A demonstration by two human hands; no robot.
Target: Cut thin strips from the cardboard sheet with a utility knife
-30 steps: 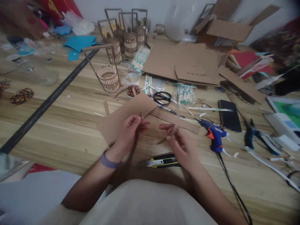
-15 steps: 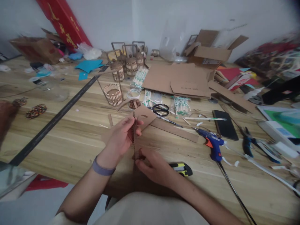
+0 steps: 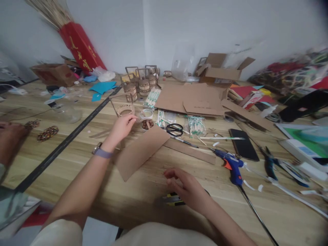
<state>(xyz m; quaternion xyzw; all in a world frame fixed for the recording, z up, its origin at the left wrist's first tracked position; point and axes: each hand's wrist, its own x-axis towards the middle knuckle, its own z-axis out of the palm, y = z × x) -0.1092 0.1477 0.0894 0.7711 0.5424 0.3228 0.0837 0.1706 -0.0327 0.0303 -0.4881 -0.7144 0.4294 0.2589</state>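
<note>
Some work done, some left (judged): loose flat stock nr., complete-looking pcs. at back. Entries, nr. to far:

- Utility knife, yellow-&-black (image 3: 175,203): on pale wood-grain table (image 3: 143,191), part hidden by R hand (image 3: 188,189).
- R hand, state: fingers loosely curled, moderate gap betw. thumb & index; no obj. visible in it. Contact w/ knife: can't tell.
- Glue gun, blue plastic w/ orange trigger (image 3: 233,169): on table, well apart to right of R hand; black cable runs toward nr. edge.
- Sheet, plain brown cardboard, four-sided (image 3: 142,155): on table betw. hands, loose, not joined to anything visible.
- Strip, long narrow brown cardboard (image 3: 191,152): beyond R hand, one end just beside sheet; also loose.
- L hand (image 3: 123,128), purple wristband (image 3: 104,153): reaches past sheet's left side; fingers bunched, narrow. Whether it grips anything: can't tell.
- Scissors, black-handled (image 3: 175,130): past sheet, nr. its far corner.
- Basket, round, pale-&-brown slatted, tall handle (image 3: 124,110): just beyond L hand, part hidden by it; touching or apart, can't tell. No lid seen on top; judged incomplete.
- Lidded baskets, several, slatted, brown-knobbed (image 3: 144,87): standing grouped at back; judged finished.
- Box, brown cardboard, flaps up (image 3: 222,73): by wall.
</note>
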